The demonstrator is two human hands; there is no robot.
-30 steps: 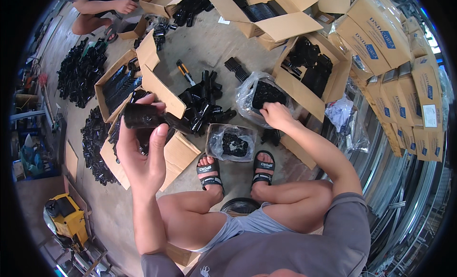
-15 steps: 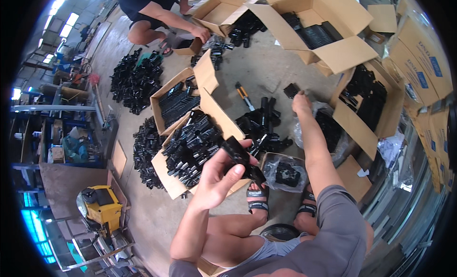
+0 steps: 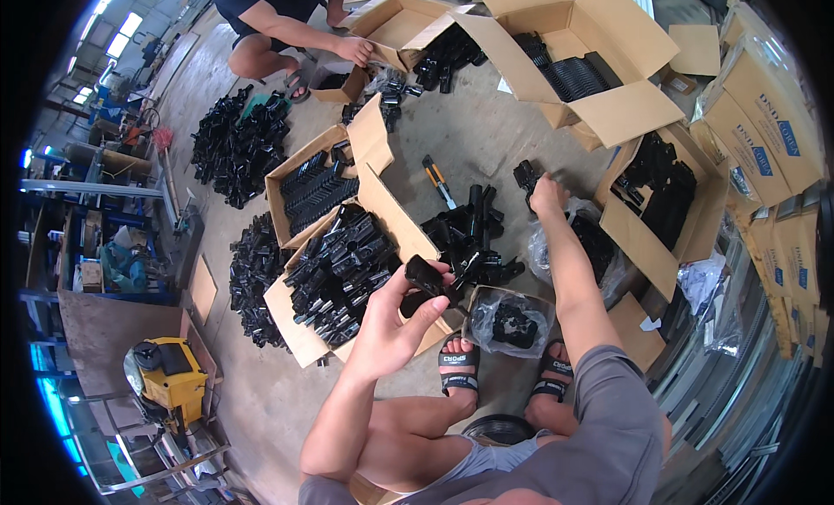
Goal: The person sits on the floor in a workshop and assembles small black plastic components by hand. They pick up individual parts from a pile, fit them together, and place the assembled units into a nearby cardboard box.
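Note:
My left hand (image 3: 393,321) is closed around a glossy black tube-like part (image 3: 426,276), held in front of my knees. My right hand (image 3: 549,198) reaches out over the floor to the right, its fingers closed on a small dark black part (image 3: 526,176) that sticks out beyond them. A loose heap of black tubular parts (image 3: 476,231) lies between my hands. Beside my left hand stands an open cardboard box (image 3: 300,340) piled with black and silver-ended fittings (image 3: 343,266). Below my right forearm, a clear plastic bag (image 3: 540,255) surrounds more black parts.
A small plastic-lined box (image 3: 510,347) sits at my feet. An orange-handled cutter (image 3: 439,182) lies on the floor. Open cartons stand right (image 3: 638,240) and far (image 3: 617,114). A co-worker's hand (image 3: 354,51) is at a small box, top left. Black heaps (image 3: 239,149) line the left.
The black part at my right hand has turned and now looks narrower and more upright. My left hand still holds its part, slightly lower. The co-worker's hand has moved up a little.

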